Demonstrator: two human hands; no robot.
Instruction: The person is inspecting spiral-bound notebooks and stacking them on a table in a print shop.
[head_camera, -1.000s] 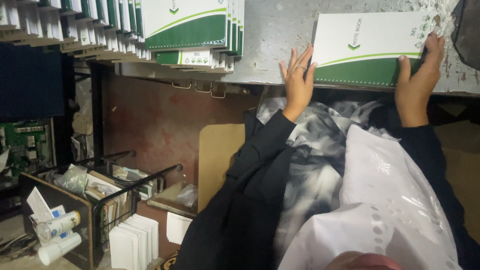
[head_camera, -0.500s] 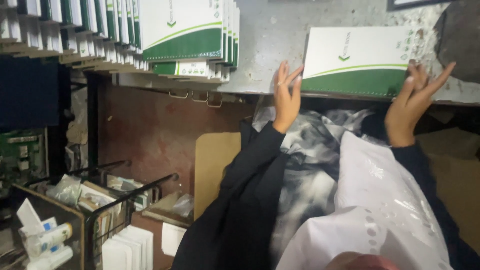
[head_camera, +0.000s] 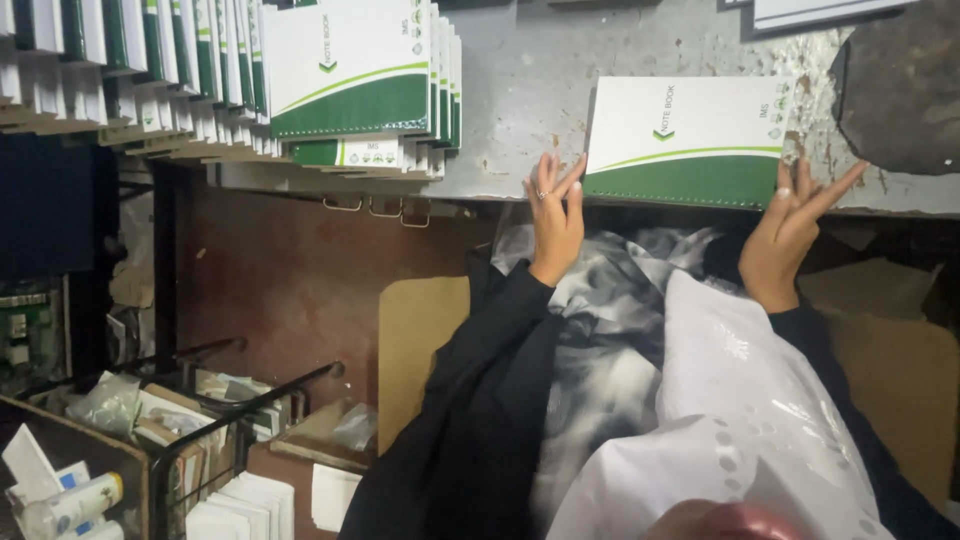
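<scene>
notebook (head_camera: 690, 140) with a white and green cover lies flat on the grey, scuffed surface (head_camera: 540, 90), right at its near edge, with its spiral-bound side along that edge. left hand (head_camera: 556, 215) rests at the notebook's left corner by the near edge, its grip apart: fingers (head_camera: 548, 180) stretched out and spread, fingertips just beside the cover, a ring on one finger; whether they touch the cover i cannot tell. right hand (head_camera: 790, 235) is at the notebook's right corner by the same edge, grip also apart, fingers splayed, two of them lying against the lower right corner of the cover, nothing clamped. both arms come up in black sleeves (head_camera: 480, 400), with white perforated fabric (head_camera: 740, 420) and a grey patterned cloth over the lap below. toward the left end of the surface stands a stack of like notebooks (head_camera: 350, 75), with rows of more of them fanned out further left. at the far right edge sits a dark rounded object (head_camera: 900, 85). below the surface, to the left, a metal rack (head_camera: 190, 420) holds papers, packets and a small white bottle (head_camera: 75, 500).
</scene>
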